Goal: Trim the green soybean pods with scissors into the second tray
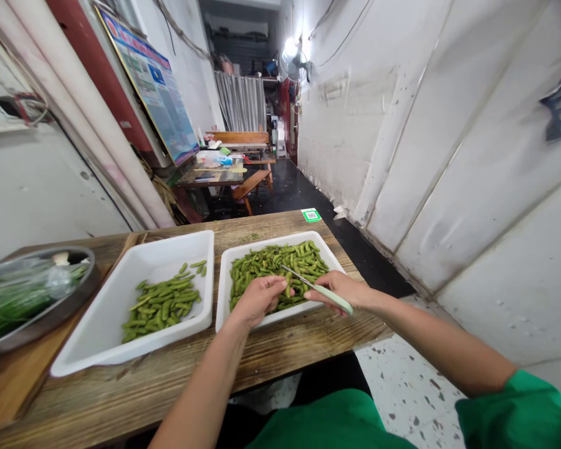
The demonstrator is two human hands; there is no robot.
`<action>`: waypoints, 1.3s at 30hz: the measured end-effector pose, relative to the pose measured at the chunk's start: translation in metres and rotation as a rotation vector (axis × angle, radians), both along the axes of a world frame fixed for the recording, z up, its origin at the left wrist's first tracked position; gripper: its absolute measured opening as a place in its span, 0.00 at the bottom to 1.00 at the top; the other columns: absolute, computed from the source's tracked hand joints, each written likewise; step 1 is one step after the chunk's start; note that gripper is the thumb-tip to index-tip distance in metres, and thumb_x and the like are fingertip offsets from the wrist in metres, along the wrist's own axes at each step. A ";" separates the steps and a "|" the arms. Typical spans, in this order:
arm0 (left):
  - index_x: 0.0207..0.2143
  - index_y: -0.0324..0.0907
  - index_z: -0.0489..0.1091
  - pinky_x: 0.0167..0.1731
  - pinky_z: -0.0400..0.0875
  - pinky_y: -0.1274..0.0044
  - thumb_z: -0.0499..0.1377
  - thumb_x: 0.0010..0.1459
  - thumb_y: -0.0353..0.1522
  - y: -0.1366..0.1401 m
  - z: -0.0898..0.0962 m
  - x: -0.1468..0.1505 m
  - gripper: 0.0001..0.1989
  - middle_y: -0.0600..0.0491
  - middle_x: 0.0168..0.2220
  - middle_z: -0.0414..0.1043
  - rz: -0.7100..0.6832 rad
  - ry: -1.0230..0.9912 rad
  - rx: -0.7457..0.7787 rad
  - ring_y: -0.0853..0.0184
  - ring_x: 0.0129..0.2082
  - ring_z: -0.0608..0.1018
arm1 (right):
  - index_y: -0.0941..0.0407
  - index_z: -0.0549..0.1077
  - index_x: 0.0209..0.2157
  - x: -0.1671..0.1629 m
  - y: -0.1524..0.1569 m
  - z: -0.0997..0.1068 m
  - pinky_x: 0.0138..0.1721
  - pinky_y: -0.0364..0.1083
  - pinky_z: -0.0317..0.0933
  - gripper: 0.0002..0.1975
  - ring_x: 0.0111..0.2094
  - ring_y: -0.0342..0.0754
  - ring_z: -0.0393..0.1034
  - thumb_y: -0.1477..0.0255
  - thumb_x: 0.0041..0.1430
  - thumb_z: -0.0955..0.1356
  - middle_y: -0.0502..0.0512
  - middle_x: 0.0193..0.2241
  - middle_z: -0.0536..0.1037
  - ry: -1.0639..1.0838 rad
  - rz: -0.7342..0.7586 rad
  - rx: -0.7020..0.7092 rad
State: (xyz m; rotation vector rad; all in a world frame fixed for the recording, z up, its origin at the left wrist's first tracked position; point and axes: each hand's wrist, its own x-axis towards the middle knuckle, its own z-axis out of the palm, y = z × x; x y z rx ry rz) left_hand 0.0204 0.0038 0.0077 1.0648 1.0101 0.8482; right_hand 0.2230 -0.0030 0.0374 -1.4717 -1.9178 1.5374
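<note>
Pinched in my left hand (260, 299) is a green edamame pod (288, 284), held upright over the right tray. My right hand (339, 288) grips scissors (333, 298) with pale green handles; their metal blades point left, close to the top of the pod. Whether the blades touch it I cannot tell. Below both hands, the right white tray (220, 305) is heaped with edamame pods (257, 265). A second, larger white tray (93, 340) on the left holds a smaller pile of pods (161, 305).
At the far left, a metal basin (81, 293) holds bagged green vegetables (19, 305) beside a wooden board (32, 374). All stand on a wooden table (177, 386). A green QR card (311, 215) lies at its far corner. A white wall (449, 156) runs along the right.
</note>
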 end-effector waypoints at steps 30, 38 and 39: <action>0.31 0.35 0.66 0.13 0.41 0.84 0.67 0.39 0.30 -0.013 -0.009 0.008 0.16 0.66 0.11 0.52 0.411 -0.264 0.040 0.83 0.11 0.50 | 0.59 0.65 0.30 -0.011 -0.016 -0.011 0.09 0.37 0.56 0.26 0.11 0.37 0.59 0.47 0.48 0.63 0.44 0.16 0.64 0.287 0.006 -0.164; 0.28 0.35 0.66 0.14 0.42 0.84 0.66 0.38 0.33 -0.010 -0.010 0.006 0.15 0.61 0.16 0.61 0.384 -0.152 0.029 0.82 0.12 0.51 | 0.58 0.64 0.27 -0.004 -0.014 -0.023 0.07 0.36 0.53 0.24 0.09 0.36 0.57 0.49 0.49 0.64 0.43 0.14 0.63 0.200 0.007 -0.116; 0.28 0.36 0.66 0.14 0.44 0.83 0.65 0.38 0.33 -0.010 -0.007 0.000 0.15 0.61 0.15 0.60 0.419 -0.104 0.057 0.82 0.12 0.52 | 0.58 0.64 0.27 -0.002 -0.014 -0.023 0.07 0.36 0.53 0.23 0.09 0.36 0.58 0.50 0.49 0.64 0.43 0.14 0.63 0.194 0.012 -0.114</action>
